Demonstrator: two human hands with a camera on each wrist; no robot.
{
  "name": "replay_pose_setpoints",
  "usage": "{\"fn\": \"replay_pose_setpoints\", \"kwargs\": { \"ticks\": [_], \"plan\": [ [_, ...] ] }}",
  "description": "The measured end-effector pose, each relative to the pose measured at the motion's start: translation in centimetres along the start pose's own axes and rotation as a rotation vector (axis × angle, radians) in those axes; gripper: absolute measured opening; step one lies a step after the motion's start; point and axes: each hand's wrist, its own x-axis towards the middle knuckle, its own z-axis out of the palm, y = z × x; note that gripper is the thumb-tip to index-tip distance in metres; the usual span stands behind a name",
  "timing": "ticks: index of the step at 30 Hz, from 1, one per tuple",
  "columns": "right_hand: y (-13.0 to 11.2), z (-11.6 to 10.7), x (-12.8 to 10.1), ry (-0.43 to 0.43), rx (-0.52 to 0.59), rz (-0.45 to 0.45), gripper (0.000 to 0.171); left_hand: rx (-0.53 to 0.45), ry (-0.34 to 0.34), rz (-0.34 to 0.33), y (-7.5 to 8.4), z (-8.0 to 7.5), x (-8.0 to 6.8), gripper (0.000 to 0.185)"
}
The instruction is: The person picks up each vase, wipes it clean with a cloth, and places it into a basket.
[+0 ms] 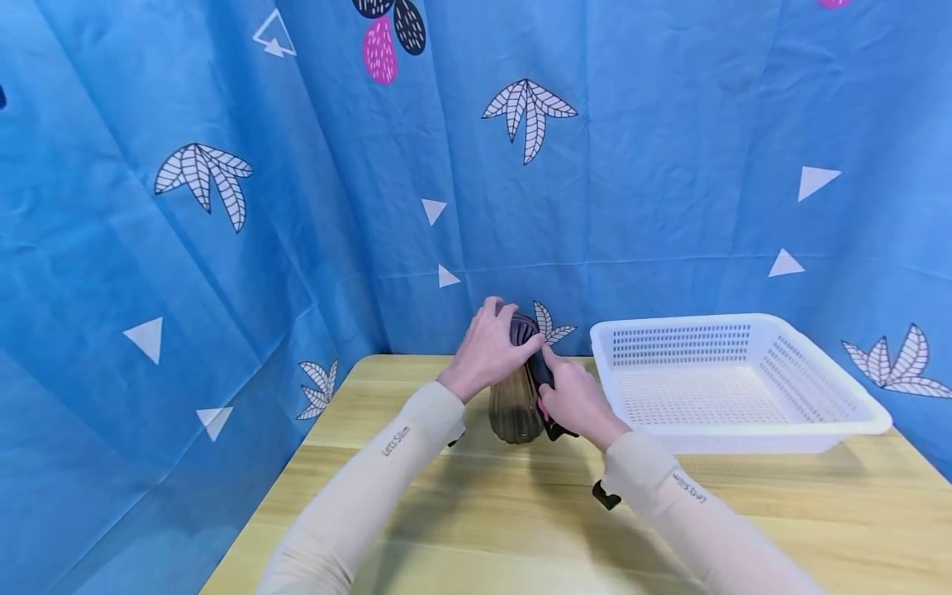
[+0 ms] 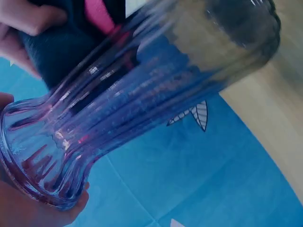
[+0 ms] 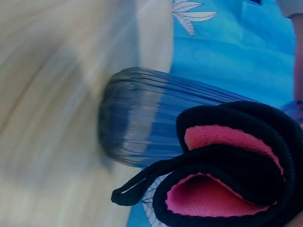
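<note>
A ribbed, see-through glass vase [image 1: 511,413] stands on the table, its flared rim at the top. My left hand [image 1: 492,343] grips it at the rim; in the left wrist view, fingers [image 2: 42,210] curl around the flared mouth [image 2: 45,156]. My right hand [image 1: 578,398] holds a folded cloth [image 1: 540,372], black outside and pink inside, against the vase's right side. In the right wrist view the cloth [image 3: 222,198] shows rolled layers and a small black hanging loop [image 3: 128,195]. Its folds hide part of the glass.
A white perforated plastic basket [image 1: 729,440] sits on the right of the wooden table [image 1: 818,512], close to the right hand. Behind and to the left hangs a blue curtain [image 1: 669,165] with leaf and triangle prints. Black straps show at both wrists.
</note>
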Motion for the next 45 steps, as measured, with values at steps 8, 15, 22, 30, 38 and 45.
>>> {"fn": "replay_pose_setpoints", "kwargs": {
  "ticks": [8,15,22,30,38,45],
  "plan": [
    [1.8,3.2,-0.6,-0.106,-0.037,0.056,0.073,0.069,-0.057,-0.053,0.0,-0.3,-0.3,0.081],
    [3.1,4.7,-1.0,-0.148,-0.047,0.067,0.066,0.014,-0.139,-0.085,0.0,-1.5,-0.6,0.071],
    [3.6,5.3,-1.0,-0.151,-0.067,0.067,0.062,-0.048,-0.139,-0.059,-0.4,-1.4,-0.5,0.061],
    [2.5,3.5,-1.0,-0.138,-0.034,0.062,0.068,0.088,-0.075,-0.036,-0.4,-0.3,-0.3,0.073],
    [-0.5,-0.4,-0.2,-0.053,-0.02,-0.002,0.068,0.027,-0.081,-0.042,-0.4,-0.6,0.0,0.069],
    [-0.7,0.2,-0.2,0.007,-0.151,-0.048,0.069,0.031,-0.099,-0.028,-0.5,-0.6,0.2,0.069]
  ]
}}
